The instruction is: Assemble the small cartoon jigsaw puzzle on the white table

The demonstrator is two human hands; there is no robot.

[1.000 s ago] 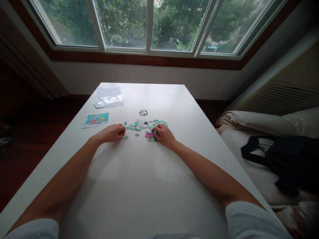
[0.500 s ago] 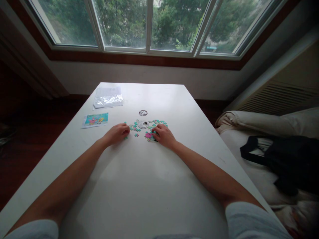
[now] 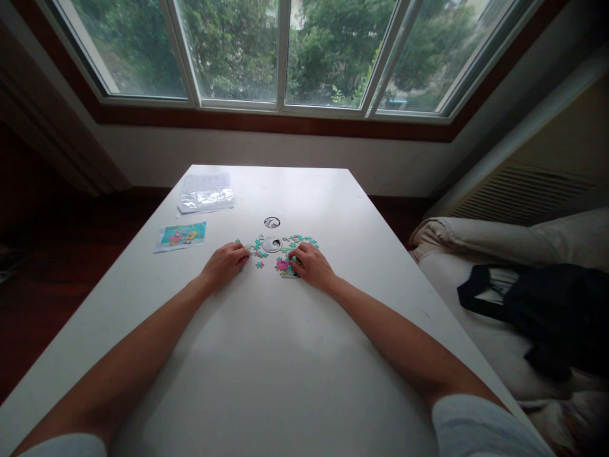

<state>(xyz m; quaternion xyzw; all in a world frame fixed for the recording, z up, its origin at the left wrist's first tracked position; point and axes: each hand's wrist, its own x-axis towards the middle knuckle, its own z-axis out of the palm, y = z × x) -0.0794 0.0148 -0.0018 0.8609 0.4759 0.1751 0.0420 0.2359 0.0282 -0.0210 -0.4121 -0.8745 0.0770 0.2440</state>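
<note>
Small teal and pink jigsaw pieces (image 3: 259,249) lie scattered on a white table (image 3: 266,355). My left hand (image 3: 224,263) rests on the table at the left edge of the scatter, fingers curled with the tips on a piece. My right hand (image 3: 310,264) has its fingers bent down onto a small joined patch of puzzle (image 3: 283,266) with pink in it. Both forearms stretch across the table towards the pieces.
A picture card (image 3: 179,235) and a clear plastic bag (image 3: 205,192) lie at the table's far left. Two round cable holes (image 3: 271,222) sit just behind the pieces. A black bag (image 3: 542,311) lies on a pale sofa to the right. Windows run along the far wall.
My left hand has slid right, from beside the loose pieces into the scatter's left edge. My right hand has stayed on the joined patch. The view has tipped slightly.
</note>
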